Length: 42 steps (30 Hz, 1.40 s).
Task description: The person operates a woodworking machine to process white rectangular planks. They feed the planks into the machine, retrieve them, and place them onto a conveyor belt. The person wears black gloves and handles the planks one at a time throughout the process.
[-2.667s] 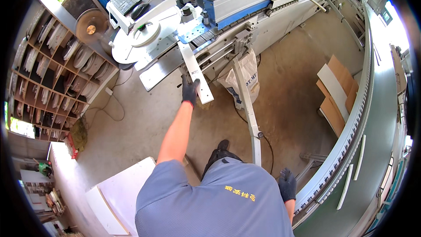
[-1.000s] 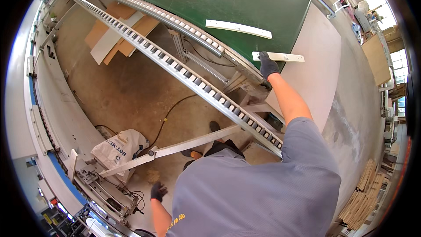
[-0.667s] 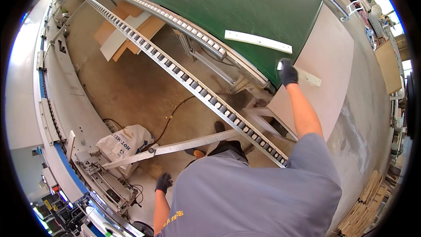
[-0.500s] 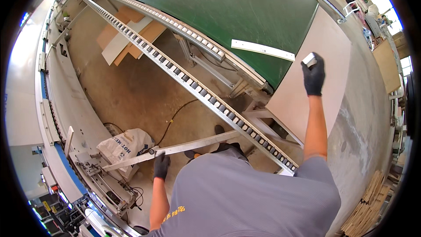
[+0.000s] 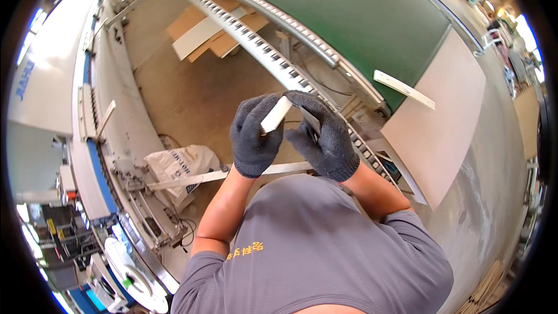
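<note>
Both gloved hands are together in front of my chest, above the roller rail. Fingers of my left hand (image 5: 256, 136) are closed round a small white block-like piece (image 5: 276, 114), whose pale face points up between the hands. Close beside it, my right hand (image 5: 326, 142) is curled round a thin, dark grey flat piece (image 5: 311, 121); its exact kind I cannot make out. The right fingertips reach the upper end of the white piece. A long white strip (image 5: 404, 89) lies across the green belt's corner and over the pale board.
The roller rail (image 5: 256, 40) runs diagonally, with the green conveyor belt (image 5: 349, 17) beyond it. A large pale board (image 5: 442, 116) juts out at the right. Left stand a long machine (image 5: 125, 99), a white sack (image 5: 185, 166) and a metal bar (image 5: 195, 179). Loose panels (image 5: 212, 29) lie below.
My right hand has come back from over the pale board to my chest. My left hand has risen from beside the metal bar and now holds the white piece. The view has shifted.
</note>
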{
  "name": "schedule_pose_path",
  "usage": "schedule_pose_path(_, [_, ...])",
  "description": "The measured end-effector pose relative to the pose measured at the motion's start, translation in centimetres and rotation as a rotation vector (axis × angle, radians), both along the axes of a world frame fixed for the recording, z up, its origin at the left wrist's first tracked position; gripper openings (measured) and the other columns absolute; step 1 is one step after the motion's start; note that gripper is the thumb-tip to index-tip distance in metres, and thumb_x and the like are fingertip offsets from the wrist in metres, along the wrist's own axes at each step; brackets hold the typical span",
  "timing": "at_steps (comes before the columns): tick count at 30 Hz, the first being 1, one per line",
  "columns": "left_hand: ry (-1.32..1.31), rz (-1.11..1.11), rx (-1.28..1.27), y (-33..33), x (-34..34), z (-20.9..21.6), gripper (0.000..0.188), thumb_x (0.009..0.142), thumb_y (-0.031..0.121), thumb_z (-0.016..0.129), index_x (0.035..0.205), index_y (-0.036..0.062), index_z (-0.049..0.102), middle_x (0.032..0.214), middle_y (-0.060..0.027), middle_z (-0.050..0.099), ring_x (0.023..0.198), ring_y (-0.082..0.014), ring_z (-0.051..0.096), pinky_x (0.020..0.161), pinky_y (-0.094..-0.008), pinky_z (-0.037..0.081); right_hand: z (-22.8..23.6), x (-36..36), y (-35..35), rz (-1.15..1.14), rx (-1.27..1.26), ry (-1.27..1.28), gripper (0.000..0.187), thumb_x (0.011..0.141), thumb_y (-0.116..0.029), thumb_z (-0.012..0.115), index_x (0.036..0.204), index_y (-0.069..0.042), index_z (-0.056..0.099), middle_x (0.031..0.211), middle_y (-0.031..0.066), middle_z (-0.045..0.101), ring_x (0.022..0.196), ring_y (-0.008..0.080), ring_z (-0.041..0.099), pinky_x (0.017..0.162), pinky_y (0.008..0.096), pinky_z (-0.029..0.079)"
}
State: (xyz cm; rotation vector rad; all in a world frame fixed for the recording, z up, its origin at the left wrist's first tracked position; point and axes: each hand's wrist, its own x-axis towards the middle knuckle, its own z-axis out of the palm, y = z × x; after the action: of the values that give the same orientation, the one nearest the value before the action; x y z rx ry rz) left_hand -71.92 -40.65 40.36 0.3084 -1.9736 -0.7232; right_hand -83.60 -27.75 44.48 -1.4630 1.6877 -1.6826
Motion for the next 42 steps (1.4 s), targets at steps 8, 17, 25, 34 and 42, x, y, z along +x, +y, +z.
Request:
schedule_pose_path(8, [-0.12, 0.21, 0.154, 2.7, 9.0, -1.4, 0.036, 0.073, 0.003, 0.079, 0.108, 0.0047, 0.07, 0.099, -0.0136, 0.066, 0.089, -0.031, 0.062, 0.076, -0.0378, 0.051, -4.8, 6.1, -2.9, 0.314, 0.151, 0.042, 0.044, 0.085, 0.004, 0.054, 0.129, -0.001, 0.053, 0.115, 0.0243, 0.064, 0.099, 0.0428, 0.064, 0.084, 0.0445, 0.053])
schedule_pose_path(17, [-0.132, 0.274, 0.105, 4.4, 11.2, -2.2, 0.038, 0.075, 0.005, 0.077, 0.11, 0.0013, 0.066, 0.101, -0.0151, 0.068, 0.092, -0.0322, 0.064, 0.082, -0.0403, 0.051, -4.1, 7.0, -2.7, 0.434, 0.291, 0.204, 0.043, 0.086, -0.005, 0.058, 0.128, -0.001, 0.054, 0.105, 0.0249, 0.067, 0.093, 0.0416, 0.066, 0.081, 0.046, 0.053])
schedule_pose_path(25, [-0.128, 0.256, 0.124, 5.2, 10.0, -2.2, 0.037, 0.074, 0.006, 0.078, 0.109, 0.003, 0.068, 0.102, -0.0154, 0.068, 0.09, -0.0331, 0.065, 0.08, -0.0394, 0.052, -3.2, 6.3, -2.3, 0.421, 0.411, 0.261, 0.036, 0.083, -0.006, 0.059, 0.118, 0.001, 0.057, 0.096, 0.0254, 0.067, 0.086, 0.0425, 0.066, 0.076, 0.0465, 0.053])
schedule_pose_path(34, [-0.109, 0.285, 0.21, 5.0, 9.7, -2.0, 0.037, 0.075, 0.004, 0.078, 0.11, 0.0013, 0.068, 0.103, -0.0137, 0.069, 0.092, -0.0306, 0.065, 0.08, -0.0365, 0.052, -3.6, 5.7, -3.9, 0.49, 0.467, 0.342, 0.032, 0.082, -0.004, 0.058, 0.113, 0.002, 0.059, 0.089, 0.0265, 0.066, 0.084, 0.044, 0.064, 0.073, 0.0477, 0.052])
schedule_pose_path(42, [0.627, 1.141, 0.565, 3.1, 29.0, -6.6, 0.024, 0.086, 0.014, 0.076, 0.106, 0.0047, 0.067, 0.099, -0.0014, 0.068, 0.083, -0.0133, 0.065, 0.071, -0.0301, 0.053, -3.1, 4.6, -8.1, 0.655, 0.81, -0.149, 0.041, 0.09, -0.006, 0.048, 0.129, 0.001, 0.057, 0.07, 0.0086, 0.065, 0.048, 0.012, 0.057, 0.045, 0.0282, 0.045])
